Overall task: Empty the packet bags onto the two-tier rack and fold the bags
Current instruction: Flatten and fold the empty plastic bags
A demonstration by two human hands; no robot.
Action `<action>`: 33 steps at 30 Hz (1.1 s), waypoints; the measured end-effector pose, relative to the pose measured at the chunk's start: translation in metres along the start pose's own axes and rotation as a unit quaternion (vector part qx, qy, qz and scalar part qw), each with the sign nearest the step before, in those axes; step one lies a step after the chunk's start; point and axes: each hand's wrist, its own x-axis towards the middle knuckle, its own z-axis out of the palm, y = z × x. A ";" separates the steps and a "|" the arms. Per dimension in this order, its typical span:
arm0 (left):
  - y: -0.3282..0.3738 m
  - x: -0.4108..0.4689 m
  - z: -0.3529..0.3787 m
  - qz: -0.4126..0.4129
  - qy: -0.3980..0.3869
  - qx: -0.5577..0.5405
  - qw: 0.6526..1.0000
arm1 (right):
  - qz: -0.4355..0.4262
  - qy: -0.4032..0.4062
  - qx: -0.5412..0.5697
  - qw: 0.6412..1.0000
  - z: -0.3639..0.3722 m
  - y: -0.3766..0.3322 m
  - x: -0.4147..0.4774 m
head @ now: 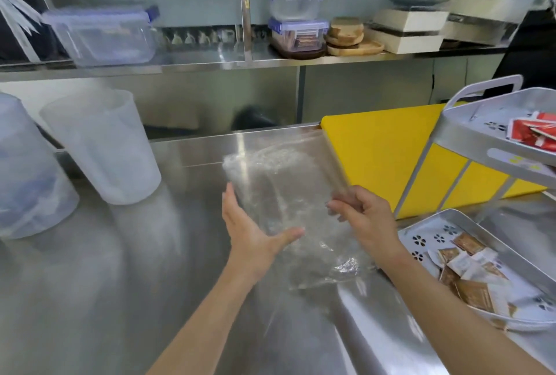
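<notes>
Centrally, a clear, empty plastic bag point(288, 194) held above the steel surface point(120, 284), blurred and crinkled, upper end reaching toward the yellow cutting board point(376, 158), lower end hanging crumpled near the surface between the two forearms. Left hand point(252, 233) flat against the bag's left side, fingers point(230, 206) straight and spread, thumb stretched across beneath the plastic, supporting rather than pinching. Right hand point(364, 215) curled closed on the bag's right edge, fingers point(337, 206) bent around the film, edge running up from the grip as a stiff folded strip.

At far right, the two-tier rack point(469, 134): grey metal, white handle at the top, slanted legs standing in front of the cutting board. Upper tier carrying red packets point(532, 134) in a loose heap at the frame's edge. Lower tier point(487, 224) a perforated tray beside the right forearm, holding brown and white packets point(469, 269) scattered across its floor.

At left on the surface, a frosted plastic pitcher point(105, 146) upside down, beside a larger translucent tub point(27, 170) at the frame's edge. On the shelf behind, a clear lidded container point(102, 35) at left, two stacked clip-lid boxes point(296, 20) near the middle, wooden boards point(349, 38) just beside them, flat white boxes point(409, 29) further right.
</notes>
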 end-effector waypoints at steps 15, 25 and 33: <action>-0.011 0.019 -0.023 -0.144 -0.253 -0.233 0.928 | 0.085 -0.099 0.263 0.956 -0.038 0.012 -0.007; -0.009 0.011 -0.023 -0.112 -0.129 -0.102 0.980 | 0.195 -0.214 0.125 0.949 -0.050 0.033 -0.014; -0.011 0.006 -0.041 -0.067 -0.208 -0.168 0.961 | 0.262 -0.198 0.272 0.905 -0.057 0.051 -0.018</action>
